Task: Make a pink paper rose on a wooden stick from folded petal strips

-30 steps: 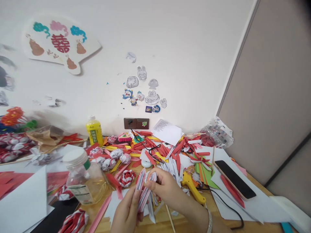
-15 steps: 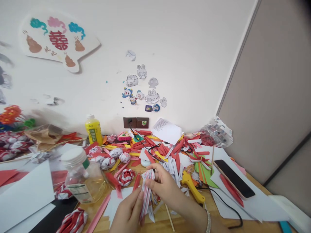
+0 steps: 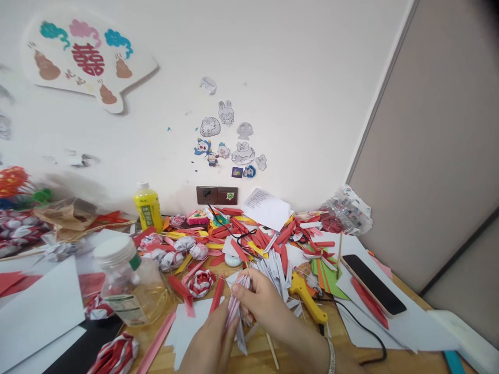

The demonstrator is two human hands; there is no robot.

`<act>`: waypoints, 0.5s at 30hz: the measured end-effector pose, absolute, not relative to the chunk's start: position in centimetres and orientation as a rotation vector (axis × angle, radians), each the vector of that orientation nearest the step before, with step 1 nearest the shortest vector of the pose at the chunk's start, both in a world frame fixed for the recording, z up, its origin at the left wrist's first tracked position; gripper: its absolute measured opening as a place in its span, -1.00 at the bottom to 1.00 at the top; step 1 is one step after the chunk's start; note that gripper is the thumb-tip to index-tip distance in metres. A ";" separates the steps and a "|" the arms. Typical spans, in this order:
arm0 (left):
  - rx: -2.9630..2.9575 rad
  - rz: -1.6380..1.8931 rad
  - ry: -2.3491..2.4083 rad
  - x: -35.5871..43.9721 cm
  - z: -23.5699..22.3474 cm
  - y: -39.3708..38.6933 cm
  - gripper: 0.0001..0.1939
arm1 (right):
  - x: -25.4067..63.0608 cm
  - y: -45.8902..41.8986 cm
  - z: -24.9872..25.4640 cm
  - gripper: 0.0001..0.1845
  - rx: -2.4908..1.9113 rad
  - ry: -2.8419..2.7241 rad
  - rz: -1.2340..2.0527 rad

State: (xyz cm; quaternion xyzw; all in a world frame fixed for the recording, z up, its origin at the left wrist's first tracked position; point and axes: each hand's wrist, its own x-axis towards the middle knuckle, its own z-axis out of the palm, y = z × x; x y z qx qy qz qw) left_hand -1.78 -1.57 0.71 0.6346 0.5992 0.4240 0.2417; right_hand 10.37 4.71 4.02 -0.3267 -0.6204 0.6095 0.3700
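Between my two hands is a bundle of folded pink and white paper strips (image 3: 234,307), its upper end fanning out. My left hand (image 3: 210,337) closes round the lower part of the bundle. The thumb and fingers of my right hand (image 3: 260,298) pinch it near the top. Fingers cover much of the paper. Just left of the hands lies a red-and-white rolled paper flower (image 3: 201,283), with a red paper strip (image 3: 217,294) beside it. White folded paper strips (image 3: 275,272) are heaped behind my right hand.
A yellow glue gun (image 3: 307,299) with a black cord lies right of my hands, and a phone (image 3: 373,284) rests on paper farther right. On the left stand a clear jar of amber liquid (image 3: 150,296) and a yellow bottle (image 3: 148,209). Red, yellow and white strips (image 3: 265,236) litter the back.
The bundle is now more covered by my hands, and my left hand has shifted slightly up along it. The view has moved a little. Both hands keep hold of the paper.
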 end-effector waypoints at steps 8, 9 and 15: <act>1.218 1.231 1.263 -0.9 1.2 -1.7 -0.61 | 11.5 5.6 4.9 -0.61 -0.791 -1.771 1.569; 1.127 1.200 1.226 -0.8 1.0 -1.7 -0.57 | 11.6 5.7 4.9 -0.63 -0.778 -1.784 1.588; 1.233 1.142 1.311 -0.9 1.0 -1.6 -0.52 | 10.7 5.3 4.5 -0.78 -0.991 -1.753 1.316</act>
